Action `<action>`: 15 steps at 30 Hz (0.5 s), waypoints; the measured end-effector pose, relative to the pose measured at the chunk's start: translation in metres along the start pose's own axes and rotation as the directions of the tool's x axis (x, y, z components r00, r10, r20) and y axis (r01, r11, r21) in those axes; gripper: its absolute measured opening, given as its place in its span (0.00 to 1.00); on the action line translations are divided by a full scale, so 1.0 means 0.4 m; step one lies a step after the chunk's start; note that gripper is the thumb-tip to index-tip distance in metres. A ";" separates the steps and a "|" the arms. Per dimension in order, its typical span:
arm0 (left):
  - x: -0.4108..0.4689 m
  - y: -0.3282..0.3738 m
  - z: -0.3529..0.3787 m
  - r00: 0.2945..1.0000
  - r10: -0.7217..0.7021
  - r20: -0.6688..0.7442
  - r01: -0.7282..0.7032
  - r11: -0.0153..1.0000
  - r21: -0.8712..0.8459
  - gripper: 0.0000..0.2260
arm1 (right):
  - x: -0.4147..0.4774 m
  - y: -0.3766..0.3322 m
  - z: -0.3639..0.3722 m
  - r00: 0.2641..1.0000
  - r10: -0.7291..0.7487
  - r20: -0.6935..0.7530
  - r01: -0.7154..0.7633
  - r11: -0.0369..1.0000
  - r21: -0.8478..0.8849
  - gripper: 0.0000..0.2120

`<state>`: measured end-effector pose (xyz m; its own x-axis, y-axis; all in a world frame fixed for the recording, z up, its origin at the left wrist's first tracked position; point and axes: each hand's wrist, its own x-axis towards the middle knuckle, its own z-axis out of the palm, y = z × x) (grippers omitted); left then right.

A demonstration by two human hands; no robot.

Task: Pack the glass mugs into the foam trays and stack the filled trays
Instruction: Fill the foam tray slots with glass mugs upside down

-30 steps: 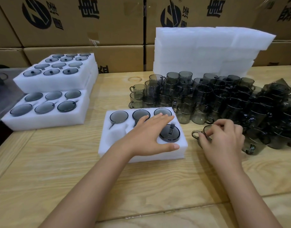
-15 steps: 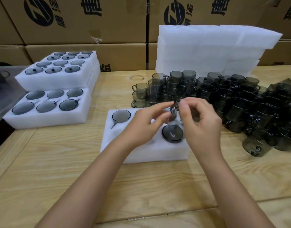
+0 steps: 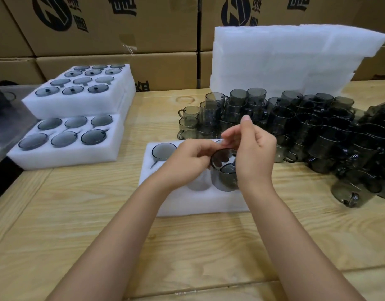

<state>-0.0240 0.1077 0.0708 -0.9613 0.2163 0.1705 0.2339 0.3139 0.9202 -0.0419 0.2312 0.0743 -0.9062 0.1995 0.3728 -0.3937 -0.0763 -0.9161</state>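
A person's two bare hands met over a white foam tray [image 3: 187, 205] at the middle of a pale wooden counter [image 3: 78, 235]. Between them was a smoky glass mug [image 3: 223, 170], tipped so its mouth faced the viewer, just above the tray's front row of pockets. The left hand [image 3: 187, 161] pinched the mug's rim with curled fingers [image 3: 205, 156]. The right hand [image 3: 252, 157] covered the mug's right side, fingers loosely bent and one raised; whether it gripped the glass could not be told. One seated mug [image 3: 164, 151] filled the tray's back left pocket.

To the left lay a filled tray [image 3: 65, 157] holding six mugs, and behind it a taller stack of filled trays [image 3: 78, 105]. To the right, many loose mugs [image 3: 296, 127] crowded together on the counter. Behind them rose a pile of foam sheets [image 3: 285, 61], and printed cardboard boxes [image 3: 122, 29] formed the back wall.
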 end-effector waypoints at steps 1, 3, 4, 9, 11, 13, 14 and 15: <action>-0.006 0.003 -0.018 0.996 -0.008 0.092 0.016 0.996 -0.082 0.23 | 0.003 0.004 0.004 0.999 0.021 -0.028 -0.020 0.999 0.029 0.23; -0.018 0.013 -0.046 0.973 -0.004 0.232 0.034 0.991 -0.127 0.22 | 0.008 0.009 0.017 0.997 0.057 -0.048 -0.053 0.996 0.072 0.23; -0.021 0.015 -0.056 0.970 -0.008 0.242 0.025 0.997 -0.067 0.21 | 0.009 0.011 0.025 0.996 0.075 -0.040 -0.071 0.994 0.088 0.23; -0.028 0.015 -0.104 0.986 -0.058 0.158 0.029 0.984 0.178 0.25 | 0.000 0.010 0.053 0.981 0.087 0.173 -0.097 0.994 0.046 0.19; -0.037 0.014 -0.126 0.981 -0.083 0.174 0.045 0.976 0.214 0.27 | -0.005 0.012 0.050 0.959 0.064 0.276 -0.049 0.997 -0.063 0.16; -0.041 0.010 -0.138 0.981 -0.103 0.165 0.059 0.966 0.250 0.28 | -0.009 0.017 0.043 0.937 0.079 0.342 -0.010 0.980 -0.198 0.13; -0.041 0.009 -0.139 0.983 -0.109 0.150 0.064 0.958 0.280 0.28 | -0.010 0.018 0.038 0.928 0.092 0.362 0.008 0.965 -0.264 0.12; -0.040 0.009 -0.137 0.985 -0.115 0.131 0.066 0.943 0.326 0.28 | -0.011 0.021 0.034 0.920 0.099 0.378 0.030 0.947 -0.321 0.12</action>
<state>-0.0159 0.0545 0.0907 -0.9543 0.2983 0.0162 0.2043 0.6119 0.7641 -0.0434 0.2165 0.0669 -0.9315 -0.1934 0.3080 -0.3500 0.2472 -0.9035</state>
